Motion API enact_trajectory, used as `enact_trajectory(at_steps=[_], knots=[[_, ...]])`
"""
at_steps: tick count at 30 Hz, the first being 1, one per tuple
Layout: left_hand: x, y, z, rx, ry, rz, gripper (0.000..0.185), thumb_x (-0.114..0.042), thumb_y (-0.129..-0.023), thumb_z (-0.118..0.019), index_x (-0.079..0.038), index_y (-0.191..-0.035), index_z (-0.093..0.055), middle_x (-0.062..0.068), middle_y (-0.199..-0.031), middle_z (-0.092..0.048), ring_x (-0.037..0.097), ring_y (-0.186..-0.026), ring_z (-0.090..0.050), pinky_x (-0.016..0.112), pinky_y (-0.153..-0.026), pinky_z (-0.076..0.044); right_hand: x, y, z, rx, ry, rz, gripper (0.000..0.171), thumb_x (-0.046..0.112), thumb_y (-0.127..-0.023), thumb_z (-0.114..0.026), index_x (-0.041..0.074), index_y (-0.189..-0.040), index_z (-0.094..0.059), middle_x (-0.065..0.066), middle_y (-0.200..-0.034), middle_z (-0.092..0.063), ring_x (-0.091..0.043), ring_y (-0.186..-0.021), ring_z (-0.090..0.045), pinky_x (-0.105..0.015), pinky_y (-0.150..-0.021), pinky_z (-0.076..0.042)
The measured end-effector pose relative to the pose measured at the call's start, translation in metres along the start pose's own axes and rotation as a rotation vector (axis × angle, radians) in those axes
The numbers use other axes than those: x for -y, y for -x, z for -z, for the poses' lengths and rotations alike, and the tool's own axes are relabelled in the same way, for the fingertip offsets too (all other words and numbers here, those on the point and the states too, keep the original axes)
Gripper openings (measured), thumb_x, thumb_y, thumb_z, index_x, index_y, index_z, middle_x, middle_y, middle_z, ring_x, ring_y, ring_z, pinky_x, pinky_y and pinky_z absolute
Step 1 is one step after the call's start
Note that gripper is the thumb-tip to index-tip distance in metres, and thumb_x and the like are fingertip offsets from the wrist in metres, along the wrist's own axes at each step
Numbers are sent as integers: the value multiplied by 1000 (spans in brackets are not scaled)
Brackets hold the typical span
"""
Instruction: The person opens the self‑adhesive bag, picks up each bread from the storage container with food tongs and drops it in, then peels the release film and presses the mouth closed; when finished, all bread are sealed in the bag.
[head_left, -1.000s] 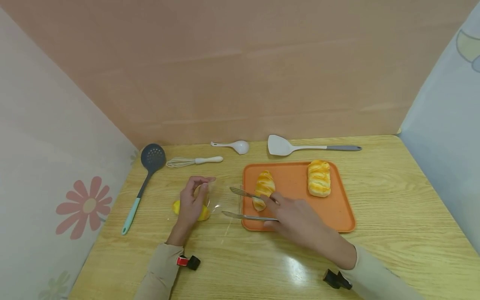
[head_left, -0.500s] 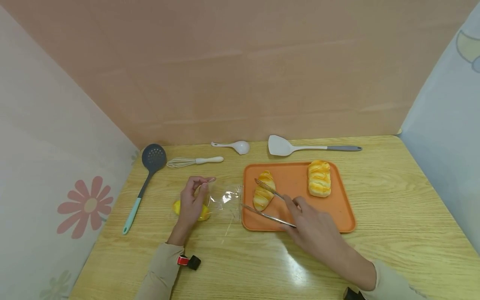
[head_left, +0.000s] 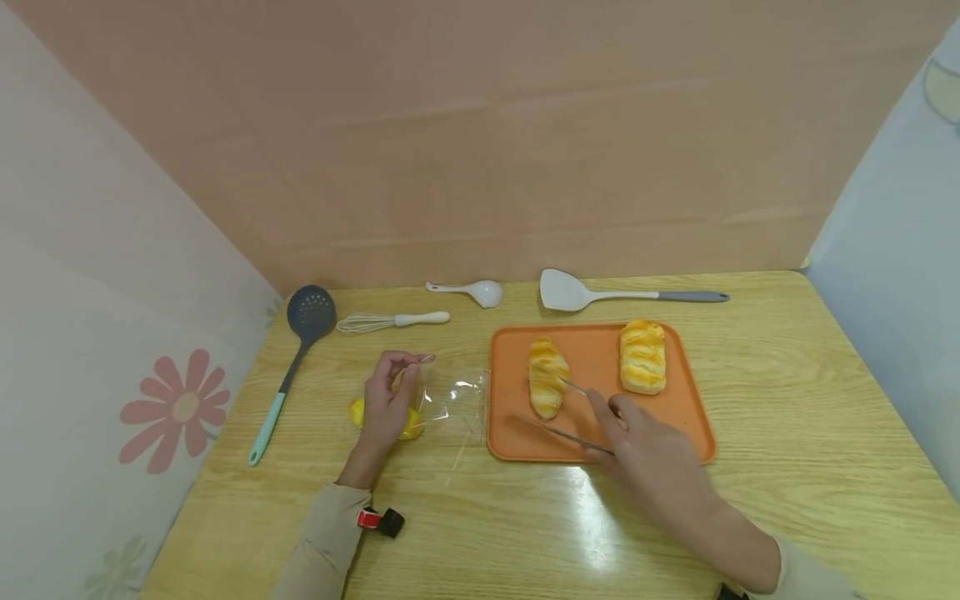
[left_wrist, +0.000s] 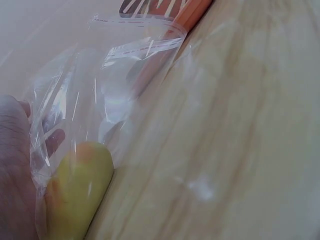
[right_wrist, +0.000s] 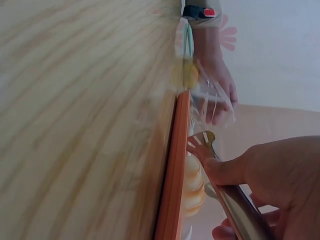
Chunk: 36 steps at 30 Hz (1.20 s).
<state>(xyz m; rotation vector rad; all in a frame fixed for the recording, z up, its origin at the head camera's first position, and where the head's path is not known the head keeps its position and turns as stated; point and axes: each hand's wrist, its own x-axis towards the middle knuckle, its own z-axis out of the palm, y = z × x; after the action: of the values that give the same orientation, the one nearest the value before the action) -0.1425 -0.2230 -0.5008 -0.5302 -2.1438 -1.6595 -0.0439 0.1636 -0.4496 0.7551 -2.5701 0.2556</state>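
Observation:
My left hand pinches the rim of a clear plastic bag that lies on the wooden table with a yellow bun inside. In the left wrist view the bag stands open toward the tray and the bun sits at its bottom beside my palm. My right hand grips metal tongs over the orange tray. The tongs' arms are spread, the far one touching the striped roll on its right side. A second roll lies at the tray's back right.
Along the back wall lie a dark skimmer with a teal handle, a whisk, a white ladle and a white spatula. Panels close in the table on the left, back and right.
My right hand has drawn the tongs back to the right. They no longer straddle the striped roll, which now lies a little further right and straighter. The left hand has held still.

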Motion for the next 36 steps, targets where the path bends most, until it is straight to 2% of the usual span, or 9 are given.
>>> enact_trajectory(at_steps=[4,6,8,10,11,15,19,27,36], knots=[[-1,-1,-1,0,1,-4,9,11,-110,-58,10,-118,-59,25,-118,-80,14,-119,-76,26,-118,-48,-16,5,7,9,-1,-1,86,34,-75,-105,7,-148,-67,-10,-111,-68,-12,-59,-52,-19,-45,-30],[-1,-1,-1,-1,2,-3,9,11,-109,-58,10,-118,-59,25,-118,-80,16,-119,-76,26,-118,-48,-24,8,11,24,-10,-25,77,48,-90,-93,8,-150,-66,-11,-114,-70,-9,-57,-51,-18,-43,-27],[-1,-1,-1,-1,2,1,9,11,-109,-58,10,-118,-59,22,-118,-81,22,-119,-77,26,-118,-48,-31,12,15,36,-16,-61,74,63,-103,-71,8,-151,-66,-13,-115,-71,-6,-54,-48,-17,-41,-24],[-1,-1,-1,-4,2,6,8,10,-110,-58,10,-118,-60,21,-118,-81,25,-119,-77,26,-117,-49,-35,16,19,59,-33,-118,76,68,-106,-63,7,-152,-65,-16,-117,-71,-3,-50,-41,-17,-40,-22],[-1,-1,-1,-6,1,7,8,10,-110,-58,10,-118,-60,21,-118,-81,25,-120,-77,25,-117,-49,-35,18,20,72,-47,-151,75,67,-107,-62,7,-151,-65,-16,-117,-71,-1,-49,-37,-17,-40,-22],[-3,0,-1,-12,4,5,7,9,-110,-58,10,-117,-60,25,-118,-80,15,-120,-75,26,-117,-49,-29,22,26,166,-107,-295,75,43,-93,-91,7,-153,-63,-17,-118,-69,-4,-47,-33,-20,-39,-27],[-3,-1,0,-16,14,3,7,10,-110,-58,12,-117,-59,29,-117,-78,7,-120,-73,25,-117,-49,-21,23,28,253,-130,-351,75,41,-92,-92,3,-150,-63,-16,-114,-68,-7,-48,-37,-24,-39,-32],[-3,0,-1,-17,15,5,7,11,-110,-58,11,-117,-59,26,-117,-80,9,-120,-74,24,-116,-49,-22,20,15,200,-88,-256,67,38,-89,-94,-3,-137,-71,-14,-106,-70,-5,-52,-37,-20,-39,-29],[0,1,-1,-15,22,11,8,11,-110,-56,11,-117,-60,25,-118,-80,10,-119,-75,26,-116,-50,-43,18,2,104,-66,-128,68,29,-88,-95,1,-145,-70,-14,-123,-74,-3,-53,-42,-18,-39,-26]])
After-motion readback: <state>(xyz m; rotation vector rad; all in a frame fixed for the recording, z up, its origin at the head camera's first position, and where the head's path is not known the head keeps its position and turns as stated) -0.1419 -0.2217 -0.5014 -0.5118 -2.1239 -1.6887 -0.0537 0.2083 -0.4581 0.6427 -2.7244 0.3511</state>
